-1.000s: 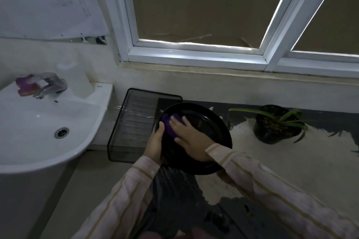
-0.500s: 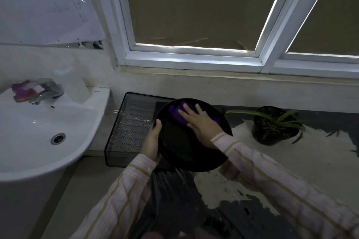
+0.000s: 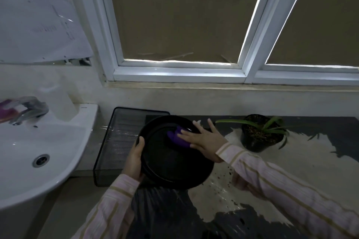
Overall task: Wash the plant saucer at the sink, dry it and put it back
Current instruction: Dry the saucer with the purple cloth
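Observation:
The round black plant saucer is held tilted above the dark counter, right of the sink. My left hand grips its left rim, thumb over the edge. My right hand lies flat with straight, spread fingers inside the saucer's upper part and presses a purple cloth against it. Most of the cloth is hidden under my fingers.
A white sink with a chrome tap is at the left. A black mesh tray stands between sink and saucer. A potted plant sits on a pale sheet at the right, under the window.
My right hand slid the purple cloth from the saucer's left side up and across to its upper right. The left hand kept its grip on the rim. The view shifted slightly.

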